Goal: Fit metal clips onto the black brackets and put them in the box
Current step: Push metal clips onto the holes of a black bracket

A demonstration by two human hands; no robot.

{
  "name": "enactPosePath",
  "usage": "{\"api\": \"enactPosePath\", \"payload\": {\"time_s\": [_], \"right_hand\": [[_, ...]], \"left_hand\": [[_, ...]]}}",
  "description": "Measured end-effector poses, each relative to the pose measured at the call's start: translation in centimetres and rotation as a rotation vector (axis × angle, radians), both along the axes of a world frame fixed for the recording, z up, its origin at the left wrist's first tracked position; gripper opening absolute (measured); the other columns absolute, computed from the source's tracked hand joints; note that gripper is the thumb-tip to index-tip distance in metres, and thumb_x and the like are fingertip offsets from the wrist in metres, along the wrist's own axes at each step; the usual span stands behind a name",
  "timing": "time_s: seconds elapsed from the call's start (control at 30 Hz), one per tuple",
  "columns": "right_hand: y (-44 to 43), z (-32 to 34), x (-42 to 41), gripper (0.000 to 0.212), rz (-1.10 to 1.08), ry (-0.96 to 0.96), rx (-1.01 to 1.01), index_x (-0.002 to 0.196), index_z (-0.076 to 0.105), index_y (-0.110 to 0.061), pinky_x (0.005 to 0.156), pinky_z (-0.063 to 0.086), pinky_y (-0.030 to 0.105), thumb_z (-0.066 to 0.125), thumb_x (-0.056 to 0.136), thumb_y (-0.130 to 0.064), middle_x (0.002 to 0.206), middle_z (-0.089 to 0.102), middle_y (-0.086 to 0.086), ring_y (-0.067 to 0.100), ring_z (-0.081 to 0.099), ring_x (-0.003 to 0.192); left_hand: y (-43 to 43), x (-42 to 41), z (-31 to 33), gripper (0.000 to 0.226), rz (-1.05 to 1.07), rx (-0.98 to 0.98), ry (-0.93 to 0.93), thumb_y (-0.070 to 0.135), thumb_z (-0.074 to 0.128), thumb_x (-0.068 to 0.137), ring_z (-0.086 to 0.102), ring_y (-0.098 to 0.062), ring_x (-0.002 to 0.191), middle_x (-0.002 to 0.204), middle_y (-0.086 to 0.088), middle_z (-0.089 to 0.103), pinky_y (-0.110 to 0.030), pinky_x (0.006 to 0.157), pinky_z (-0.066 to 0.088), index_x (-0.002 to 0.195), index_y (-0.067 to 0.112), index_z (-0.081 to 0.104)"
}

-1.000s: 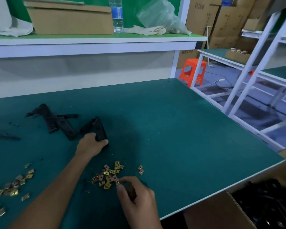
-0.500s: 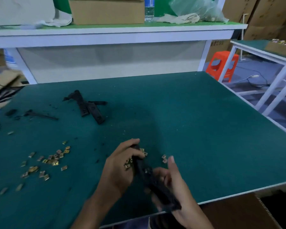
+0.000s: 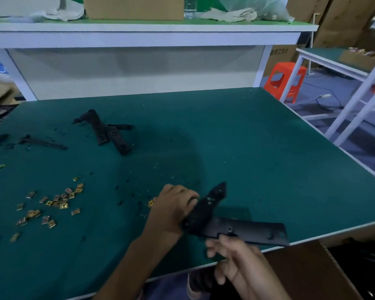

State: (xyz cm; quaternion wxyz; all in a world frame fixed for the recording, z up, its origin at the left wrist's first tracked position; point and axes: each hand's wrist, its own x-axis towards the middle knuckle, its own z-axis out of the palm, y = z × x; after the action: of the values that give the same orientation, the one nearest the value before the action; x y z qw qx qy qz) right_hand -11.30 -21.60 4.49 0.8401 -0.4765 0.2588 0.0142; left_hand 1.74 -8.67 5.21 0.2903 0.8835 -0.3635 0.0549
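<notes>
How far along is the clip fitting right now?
Done: dark parts fill the box at lower right, too dim to identify. In hand: the left hand grips one black bracket, the right hand just beneath it. Left: brackets on the table and loose metal clips; more work remains.

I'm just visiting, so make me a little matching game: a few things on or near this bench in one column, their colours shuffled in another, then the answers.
Things:
1. bracket held in the hands
2. scattered clips
3. stool
4. bench top

Colours:
A. orange
B. dark green
C. black
D. brassy gold

Pairs: 1-C, 2-D, 3-A, 4-B
</notes>
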Motion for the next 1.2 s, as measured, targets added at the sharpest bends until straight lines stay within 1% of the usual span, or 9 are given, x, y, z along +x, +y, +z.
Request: {"api": "enactPosePath", "payload": {"time_s": [0.07,0.2,0.33,0.5,0.6,0.73,0.87,1.0,1.2], "right_hand": [[-1.7,0.2,-0.5,0.039,-0.112,-0.001,-0.043,0.096,0.067,0.008,0.031,0.04,0.028,0.068,0.064,-0.013,0.077,0.072,0.024,0.025,0.066,0.054],[-4.0,0.8,-1.3,0.042,-0.174,-0.034,-0.098,0.111,0.065,-0.001,0.034,0.045,0.028,0.066,0.075,-0.023,0.074,0.07,0.02,0.023,0.065,0.053],[-4.6,1.1,-1.2,0.044,-0.202,-0.079,-0.107,0.112,0.065,-0.002,0.035,0.046,0.027,0.065,0.077,-0.029,0.07,0.064,0.016,0.021,0.061,0.052],[-3.1,0.4,0.8,0.039,-0.16,-0.096,-0.013,0.103,0.063,0.006,0.037,0.049,0.029,0.064,0.077,-0.023,0.067,0.061,0.017,0.023,0.062,0.05],[-1.4,0.3,2.8,0.02,-0.142,-0.122,0.03,0.087,0.064,0.003,0.041,0.052,0.028,0.063,0.085,-0.017,0.066,0.063,0.016,0.023,0.064,0.052],[0.7,-0.4,5.7,0.02,-0.168,-0.135,-0.002,0.08,0.059,-0.003,0.042,0.052,0.029,0.057,0.099,-0.009,0.06,0.055,0.012,0.023,0.062,0.05],[2.1,-1.0,6.9,0.024,-0.154,-0.159,-0.1,0.079,0.063,0.003,0.041,0.05,0.028,0.055,0.1,-0.006,0.061,0.061,0.014,0.022,0.06,0.048],[2.0,-1.6,6.8,0.022,-0.156,-0.179,-0.127,0.083,0.063,0.004,0.041,0.05,0.027,0.052,0.1,-0.004,0.061,0.061,0.015,0.022,0.061,0.048],[2.0,-2.2,7.1,0.04,-0.113,-0.202,-0.152,0.066,0.076,-0.011,0.042,0.051,0.028,0.054,0.099,-0.005,0.064,0.066,0.013,0.022,0.063,0.05]], "left_hand": [[-1.7,0.3,-0.5,0.012,0.014,0.103,-0.166,0.021,0.079,0.075,0.056,-0.012,0.082,0.082,0.006,0.068,-0.021,0.072,0.039,0.086,0.019,0.076],[-4.2,1.2,-2.2,0.035,0.13,0.256,0.036,0.039,0.043,0.104,0.04,-0.02,0.118,0.126,0.002,0.052,-0.031,0.1,0.032,0.134,0.028,0.058],[-3.3,1.4,-4.0,0.031,0.184,0.242,-0.066,0.039,0.034,0.107,0.043,-0.015,0.109,0.116,0.009,0.057,-0.026,0.095,0.03,0.117,0.029,0.062],[0.7,1.3,-5.0,0.04,0.285,0.251,-0.128,0.03,0.016,0.107,0.043,-0.015,0.111,0.124,0.011,0.054,-0.028,0.097,0.031,0.125,0.026,0.053],[2.8,0.4,-4.3,0.034,0.315,-0.003,-0.282,0.022,0.034,0.104,0.043,-0.017,0.086,0.094,-0.001,0.064,-0.03,0.081,0.037,0.1,0.011,0.066],[4.4,0.0,-4.4,0.027,0.486,-0.12,-0.343,0.019,0.042,0.101,0.045,-0.019,0.077,0.085,-0.002,0.06,-0.033,0.075,0.038,0.09,0.008,0.063],[5.4,-0.7,-4.3,0.021,0.542,-0.34,-0.097,0.026,0.046,0.104,0.049,-0.013,0.078,0.086,0.007,0.061,-0.025,0.072,0.039,0.092,0.016,0.06],[5.4,-0.9,-3.9,0.016,0.65,-0.689,0.325,0.031,0.057,0.1,0.066,-0.004,0.07,0.079,0.014,0.07,-0.015,0.063,0.049,0.086,0.024,0.063],[5.6,-0.8,-4.0,0.006,0.558,-1.141,0.756,0.01,0.061,0.098,0.072,-0.019,0.076,0.084,-0.008,0.076,-0.023,0.063,0.056,0.1,0.011,0.067]]}}
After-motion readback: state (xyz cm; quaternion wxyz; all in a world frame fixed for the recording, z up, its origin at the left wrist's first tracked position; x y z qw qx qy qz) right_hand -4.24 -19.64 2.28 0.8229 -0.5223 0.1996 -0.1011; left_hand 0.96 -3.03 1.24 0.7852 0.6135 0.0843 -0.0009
